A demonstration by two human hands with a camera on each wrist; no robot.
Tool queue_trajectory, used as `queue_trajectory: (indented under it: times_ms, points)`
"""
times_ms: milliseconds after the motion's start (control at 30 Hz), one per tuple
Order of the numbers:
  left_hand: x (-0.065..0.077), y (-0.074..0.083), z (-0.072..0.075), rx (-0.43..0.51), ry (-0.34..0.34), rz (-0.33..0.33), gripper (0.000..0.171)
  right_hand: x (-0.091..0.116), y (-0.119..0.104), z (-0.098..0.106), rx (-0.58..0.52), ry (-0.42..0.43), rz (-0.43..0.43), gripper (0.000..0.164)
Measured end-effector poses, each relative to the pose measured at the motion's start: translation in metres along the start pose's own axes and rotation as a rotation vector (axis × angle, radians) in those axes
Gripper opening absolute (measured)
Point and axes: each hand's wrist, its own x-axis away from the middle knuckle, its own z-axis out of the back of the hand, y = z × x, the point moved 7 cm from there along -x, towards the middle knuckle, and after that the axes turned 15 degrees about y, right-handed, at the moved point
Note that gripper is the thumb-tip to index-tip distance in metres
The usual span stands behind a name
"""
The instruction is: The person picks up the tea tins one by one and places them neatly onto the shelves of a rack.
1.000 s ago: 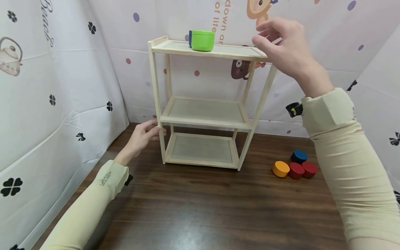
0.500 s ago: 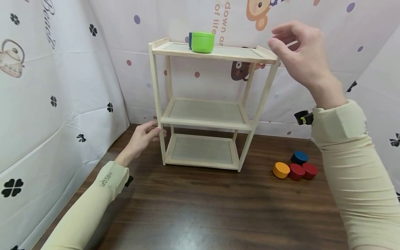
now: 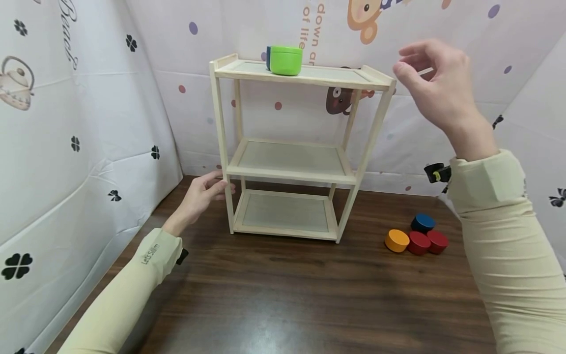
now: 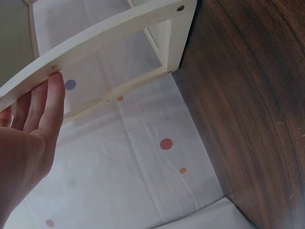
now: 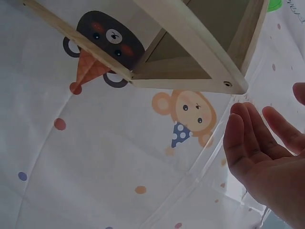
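A pale wooden three-tier shelf (image 3: 292, 175) stands upright on the dark table. My left hand (image 3: 198, 197) holds its left front post, with the thumb near the front and the other fingers reaching past the post; in the left wrist view, fingers (image 4: 53, 102) lie against the pale wood. On the top tier sits a bright green round block (image 3: 286, 61), with a dark blue piece (image 3: 268, 58) showing behind its left side. My right hand (image 3: 442, 88) hovers in the air right of the shelf's top right corner, holding nothing, its fingers loosely bent and apart from the wood.
On the table right of the shelf, an orange round block (image 3: 397, 241), a blue one (image 3: 423, 222) and two red ones (image 3: 419, 243) sit close together. Patterned white cloth (image 3: 146, 98) hangs behind and at the sides of the wood-grain table (image 3: 274, 290).
My right hand has moved right and slightly down, away from the shelf's top right corner. The left hand stays at the post, and the blocks have not moved.
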Motion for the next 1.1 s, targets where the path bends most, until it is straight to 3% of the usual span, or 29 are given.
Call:
queue_trajectory:
  times_ms: [633, 1100]
  points:
    - [-0.001, 0.0, 0.0, -0.003, -0.002, -0.01, 0.043, 0.019, 0.042, 0.006, 0.088, -0.058, -0.025, 0.038]
    - [-0.001, 0.0, 0.0, 0.0, 0.0, -0.006, 0.043, 0.046, 0.075, 0.001, 0.219, -0.156, -0.066, 0.048]
